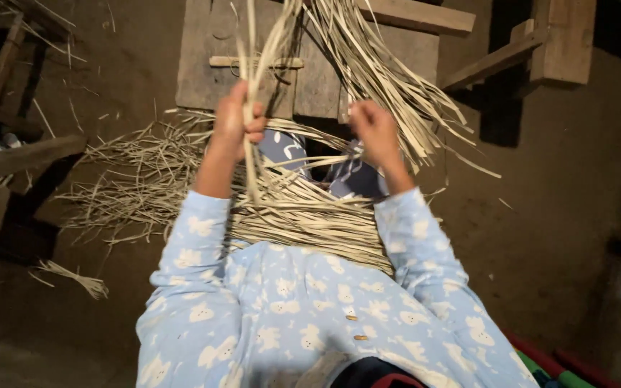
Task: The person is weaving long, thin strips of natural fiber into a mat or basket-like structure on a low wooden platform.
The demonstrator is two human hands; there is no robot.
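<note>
My left hand (237,118) is closed around a few pale straw strips (251,65) that run up and down through the fist. My right hand (372,129) grips a bundle of straw strips (375,57) that fans upward and to the right. A thick sheaf of straw (303,215) lies across my lap between both arms, over dark patterned trousers (282,147). Both arms wear light blue patterned sleeves (188,251).
Loose straw (131,179) is spread over the earth floor at the left. A low wooden board (203,65) lies ahead of me, with wooden beams (16,154) at the left and a wooden frame (533,43) at the upper right.
</note>
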